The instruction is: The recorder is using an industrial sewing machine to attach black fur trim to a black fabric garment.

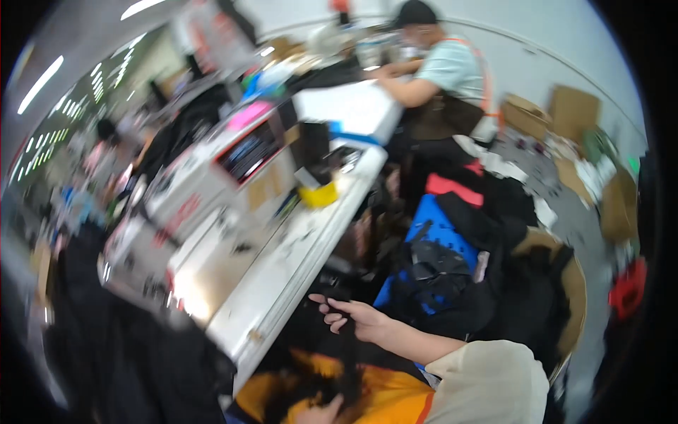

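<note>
My right hand [357,321] reaches in from the right, in a cream sleeve [487,381], beside the edge of the sewing table. Its fingers are curled around a black strap [347,364] that hangs down toward my lap. At the lower edge my left hand [318,411] is blurred and partly cut off, with its thumb close to the strap's lower part. Dark cloth lies around it, and its grip does not show clearly. Orange and black fabric [392,389] spreads beneath both hands.
A white sewing machine [212,184] with a dark panel stands on the white table [282,283] to the left. On the right are a blue crate [438,226] under black pieces and a large cardboard container [575,297]. Another person [452,71] works at the far table.
</note>
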{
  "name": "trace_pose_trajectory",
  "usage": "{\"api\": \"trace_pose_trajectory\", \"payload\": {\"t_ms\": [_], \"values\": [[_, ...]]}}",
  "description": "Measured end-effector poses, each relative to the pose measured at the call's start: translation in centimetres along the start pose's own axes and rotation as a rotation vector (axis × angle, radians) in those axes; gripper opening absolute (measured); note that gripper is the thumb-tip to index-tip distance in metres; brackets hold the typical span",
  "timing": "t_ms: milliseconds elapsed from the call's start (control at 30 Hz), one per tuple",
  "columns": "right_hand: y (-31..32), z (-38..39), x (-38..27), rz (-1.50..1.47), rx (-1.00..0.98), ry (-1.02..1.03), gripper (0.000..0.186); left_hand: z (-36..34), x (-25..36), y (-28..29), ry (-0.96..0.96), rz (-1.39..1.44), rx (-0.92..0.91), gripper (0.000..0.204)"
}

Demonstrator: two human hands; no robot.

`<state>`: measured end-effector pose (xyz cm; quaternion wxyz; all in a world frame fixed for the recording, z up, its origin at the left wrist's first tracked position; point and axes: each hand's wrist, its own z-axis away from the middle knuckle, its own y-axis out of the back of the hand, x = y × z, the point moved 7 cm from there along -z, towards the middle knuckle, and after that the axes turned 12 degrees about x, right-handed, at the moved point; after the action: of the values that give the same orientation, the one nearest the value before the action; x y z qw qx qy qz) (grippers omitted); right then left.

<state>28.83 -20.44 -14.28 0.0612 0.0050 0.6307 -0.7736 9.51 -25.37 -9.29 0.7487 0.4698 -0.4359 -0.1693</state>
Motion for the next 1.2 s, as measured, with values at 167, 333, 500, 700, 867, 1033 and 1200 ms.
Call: {"api": "trace_pose_trajectory", "payload": {"t_ms": [167, 333, 500, 700, 867, 1033, 1200], "values": [[2.8, 5.1, -10.0, 0.219, 0.468, 0.593, 0.027, 0.5, -3.0, -4.1, -0.139, 0.047, 0.047, 0.024], [-1.7, 12.0, -15.3, 0.581, 0.583, 1.122, 0.031, -1.7, 0.1, -1.3, -0.244, 0.061, -0.185, 0.031], [-10.9, 4.1, -0.9, 1.944, -0.216, 0.806, 0.02, -7.8, 0.3, 10.3, 0.033, 0.768, 0.57, 0.07], [-11.7, 0.0, 3.7, 1.742, -0.474, 0.013, 0.023, -7.0, 0.6, 13.4, -0.148, 0.422, 0.871, 0.016], [-11.5, -3.1, 4.9, 1.539, -0.674, -0.407, 0.047, -5.4, -2.8, 14.9, -0.281, 0.202, 0.964, 0.017], [-14.4, -13.5, -0.2, 2.192, -0.319, -0.011, 0.056, -5.6, -13.8, 18.9, 0.255, -0.079, 0.738, 0.038], [-15.8, -20.5, 2.6, 2.253, -0.372, 0.356, 0.034, -5.4, -21.8, 21.3, 0.207, -0.4, 0.587, 0.058]]}}
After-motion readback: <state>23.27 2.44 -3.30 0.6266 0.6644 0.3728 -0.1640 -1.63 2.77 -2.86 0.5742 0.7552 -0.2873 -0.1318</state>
